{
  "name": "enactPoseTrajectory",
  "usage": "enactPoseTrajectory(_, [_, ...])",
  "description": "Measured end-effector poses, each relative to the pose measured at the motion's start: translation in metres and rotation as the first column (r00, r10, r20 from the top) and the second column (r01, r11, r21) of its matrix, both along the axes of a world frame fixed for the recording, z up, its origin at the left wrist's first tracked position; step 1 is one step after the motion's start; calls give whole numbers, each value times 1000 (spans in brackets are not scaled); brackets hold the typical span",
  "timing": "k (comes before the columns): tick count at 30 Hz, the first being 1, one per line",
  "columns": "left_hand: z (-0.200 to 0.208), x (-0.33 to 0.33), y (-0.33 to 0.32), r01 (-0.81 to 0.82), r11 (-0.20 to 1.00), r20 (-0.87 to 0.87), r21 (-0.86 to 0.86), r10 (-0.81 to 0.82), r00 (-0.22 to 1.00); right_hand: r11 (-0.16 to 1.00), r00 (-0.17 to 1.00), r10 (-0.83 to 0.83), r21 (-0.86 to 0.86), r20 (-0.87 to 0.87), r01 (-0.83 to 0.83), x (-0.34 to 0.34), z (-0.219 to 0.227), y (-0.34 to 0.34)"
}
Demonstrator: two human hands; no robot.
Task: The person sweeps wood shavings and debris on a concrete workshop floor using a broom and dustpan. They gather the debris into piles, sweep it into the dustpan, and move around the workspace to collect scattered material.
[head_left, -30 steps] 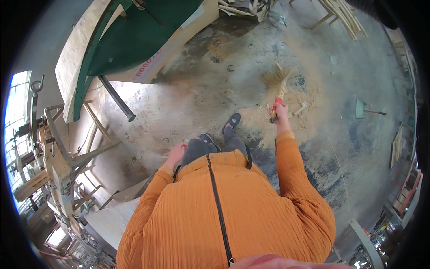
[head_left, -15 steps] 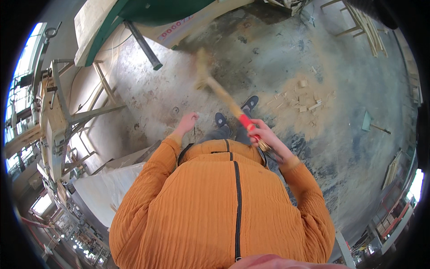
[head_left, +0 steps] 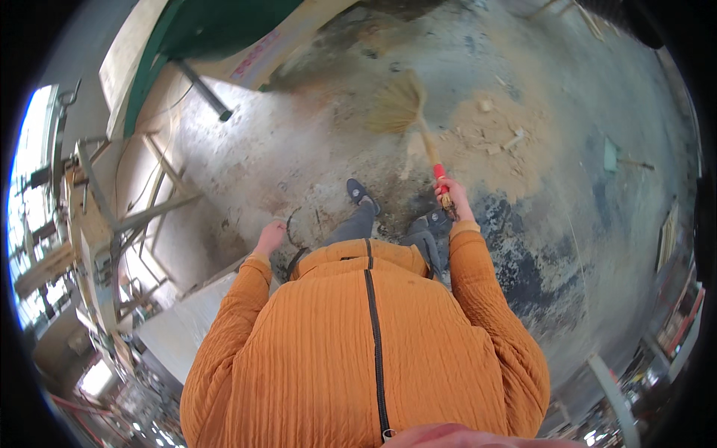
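My right hand point(head_left: 455, 198) is wrapped round the red-banded handle of a straw broom point(head_left: 401, 104). The broom points away from me, its tan bristles fanned out and slightly blurred over the floor, just left of a heap of sawdust point(head_left: 515, 160) with wood scraps point(head_left: 494, 142) in it. Off to my left side, my left hand point(head_left: 270, 237) hangs with its fingers curled in, and I see nothing in it. Whether the bristles touch the floor I cannot tell.
A green machine point(head_left: 224, 30) with a dark metal leg point(head_left: 205, 91) stands at the far left. Nearer on the left are a wooden workbench frame point(head_left: 97, 239) and a pale sheet-covered surface point(head_left: 175, 321). A green dustpan point(head_left: 611, 155) with a long handle lies at the right.
The broom has swung to the right, and its bristles now show fanned out beside the sawdust. My left foot has come forward. My left hand has moved lower and farther left.
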State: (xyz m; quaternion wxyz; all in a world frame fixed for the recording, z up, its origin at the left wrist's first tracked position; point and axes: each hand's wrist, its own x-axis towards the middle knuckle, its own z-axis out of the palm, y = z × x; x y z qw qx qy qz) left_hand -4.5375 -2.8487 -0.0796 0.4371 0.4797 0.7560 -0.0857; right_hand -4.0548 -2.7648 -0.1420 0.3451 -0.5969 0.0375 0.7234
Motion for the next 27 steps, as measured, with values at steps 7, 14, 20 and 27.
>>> enactPoseTrajectory(7, [-27, 149, 60, 260, 948, 177, 185, -293, 940, 979, 894, -85, 202, 439, -6, 143, 54, -77])
enactPoseTrajectory(14, [-24, 320, 54, 467, 862, 285, 194, -506, 814, 979, 985, 131, 140, 114, -147, 188, 132, -219])
enactPoseTrajectory(20, [5, 370, 53, 567, 772, 312, 289, -635, 706, 902, 866, 352, 118, 356, -415, 208, 32, -202])
enactPoseTrajectory(27, [25, 303, 71, 608, 782, 149, 134, -623, 768, 976, 664, 118, 37, 738, -215, 207, 14, -118])
